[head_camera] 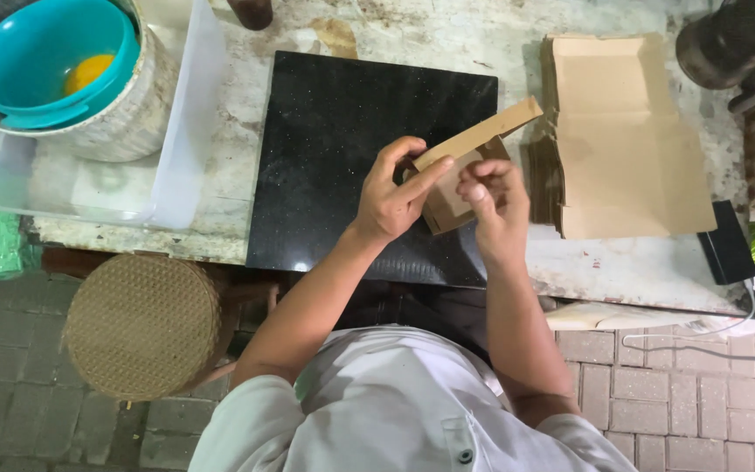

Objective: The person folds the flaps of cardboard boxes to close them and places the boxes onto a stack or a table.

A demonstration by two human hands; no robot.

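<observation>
Hands [443,197] gripping cardboard box [469,162] over black slab [334,140], flat cartons [626,140] right, teal bowl [37,52] perhaps holding yolk.

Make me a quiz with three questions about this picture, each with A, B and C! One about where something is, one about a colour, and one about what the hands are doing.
1. Where is the stack of flat cardboard boxes?
A. To the right of the black slab
B. Inside the bowl
C. On the brick floor

2. What colour is the bowl at the top left?
A. Red
B. Turquoise
C. Black

3. What are the left hand and right hand doing?
A. Resting flat on the table
B. Both holding one small cardboard box
C. Holding a knife

Answers:
1 A, the stack lies on the worktop right of the slab.
2 B, it is turquoise with something yellow inside.
3 B, both hands grip the partly folded box.
</observation>
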